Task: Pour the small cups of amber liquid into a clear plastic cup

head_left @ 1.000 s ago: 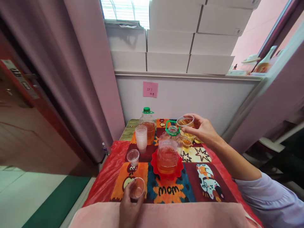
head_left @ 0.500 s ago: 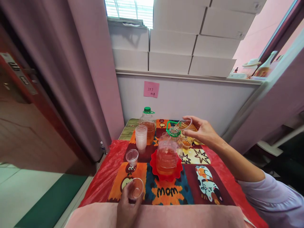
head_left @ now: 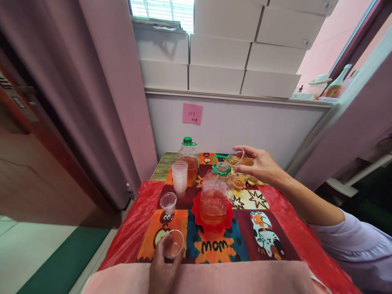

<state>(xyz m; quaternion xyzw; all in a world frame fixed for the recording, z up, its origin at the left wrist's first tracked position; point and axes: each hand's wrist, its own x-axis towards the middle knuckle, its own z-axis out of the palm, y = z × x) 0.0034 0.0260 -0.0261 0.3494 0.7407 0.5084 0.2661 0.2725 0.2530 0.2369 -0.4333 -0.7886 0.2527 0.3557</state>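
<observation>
My right hand (head_left: 260,165) holds a small clear plastic cup of amber liquid (head_left: 236,157), tipped toward the green-rimmed mouth of a large clear jug (head_left: 214,197). The jug is partly full of amber liquid and stands on a red plate (head_left: 228,218). My left hand (head_left: 162,271) grips an almost empty clear cup (head_left: 173,243) at the near edge of the table. Small cups with amber liquid (head_left: 239,182) stand just below my right hand.
A second jug with a green cap (head_left: 187,157) stands at the back beside a stack of clear cups (head_left: 179,178). One empty cup (head_left: 168,203) sits on the colourful mat (head_left: 220,245). White boxes (head_left: 220,53) line the window sill; a curtain (head_left: 101,102) hangs left.
My right hand has tilted its cup further over toward the jug's mouth. My left hand with its cup stays at the near edge. The view has shifted slightly.
</observation>
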